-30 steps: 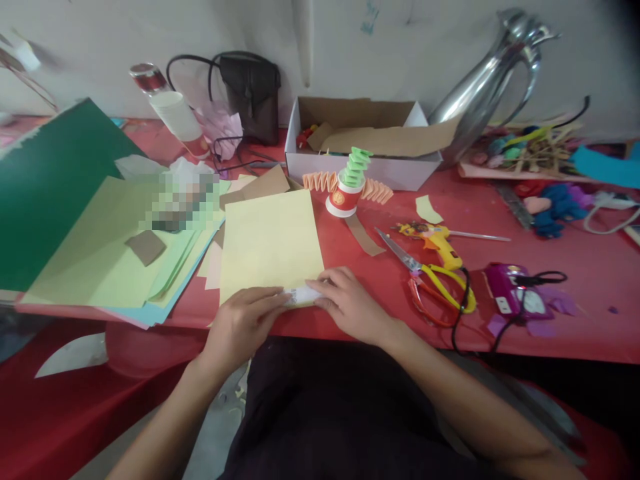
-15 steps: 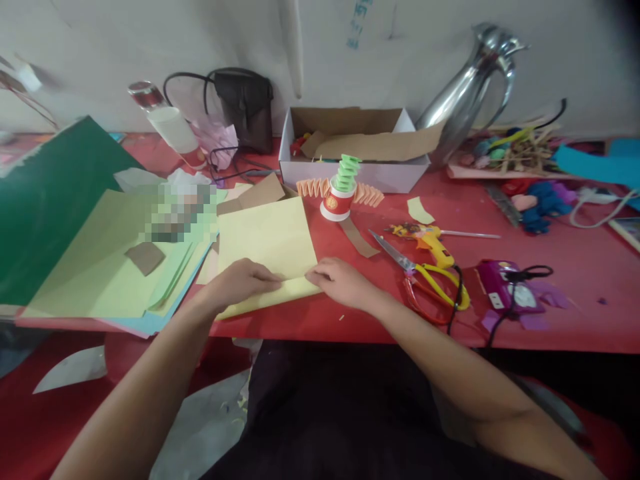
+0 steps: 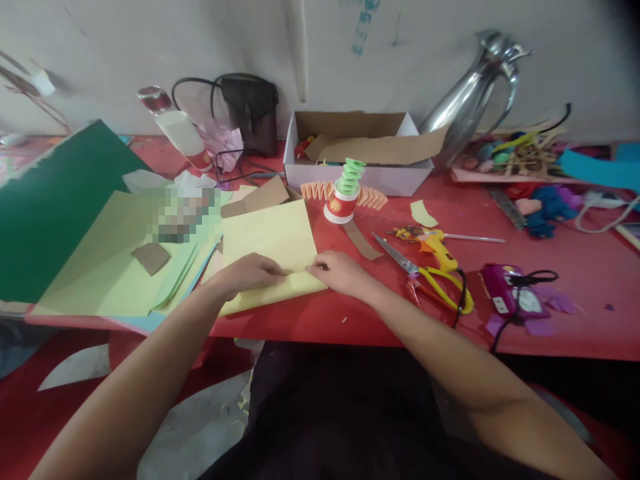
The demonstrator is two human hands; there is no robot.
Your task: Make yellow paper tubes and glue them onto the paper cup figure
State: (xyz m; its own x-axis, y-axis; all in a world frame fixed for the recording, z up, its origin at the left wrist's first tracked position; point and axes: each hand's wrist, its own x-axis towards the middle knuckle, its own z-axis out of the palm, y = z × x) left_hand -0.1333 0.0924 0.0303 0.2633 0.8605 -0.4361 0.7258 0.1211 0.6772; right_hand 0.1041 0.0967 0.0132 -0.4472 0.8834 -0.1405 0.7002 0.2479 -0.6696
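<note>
A pale yellow sheet lies on the red table, its near edge turned over into a wide fold. My left hand is closed on the left part of this fold, thumb and fingers pressed together. At the fold's right end my right hand pinches the paper between thumb and fingers. Just beyond the sheet stands a red and white paper cup with a green pleated strip rising from it and orange pleated strips out to both sides.
Scissors and a yellow glue gun lie to the right, near a purple corded device. A white box and a metal jug stand behind. Stacked coloured paper is at the left.
The folded band at the sheet's near edge looks a little wider, and both hands still hold it. The whole view has shifted slightly.
</note>
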